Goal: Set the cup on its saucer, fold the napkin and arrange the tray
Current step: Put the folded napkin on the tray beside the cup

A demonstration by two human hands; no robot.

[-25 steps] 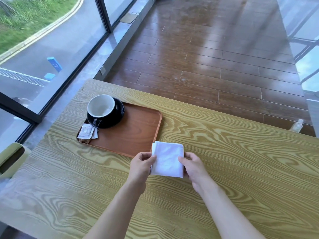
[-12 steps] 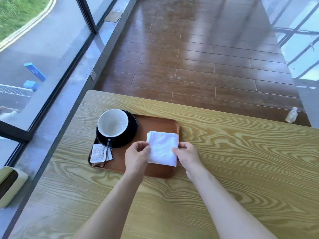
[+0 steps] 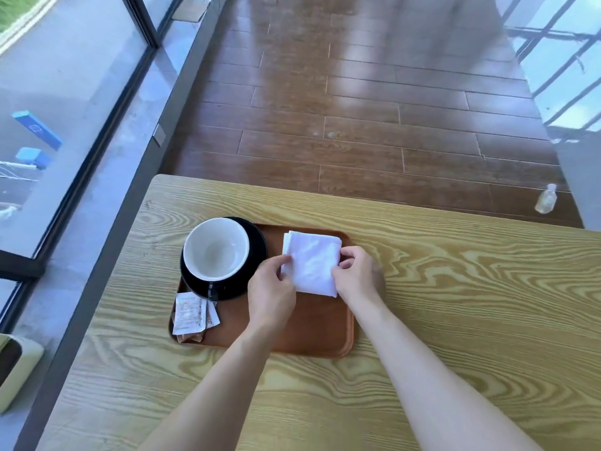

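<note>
I have the left hand (image 3: 271, 284) and right hand (image 3: 357, 277) pinching opposite edges of the napkin (image 3: 312, 263), keeping the folded white cloth square on the tray (image 3: 312, 333)'s far right part. Cup (image 3: 216, 249) sits on glossy black saucer (image 3: 253, 271); crinkled sachets (image 3: 192, 315) in the near-left corner. Tray is smooth brown with rounded corners.
</note>
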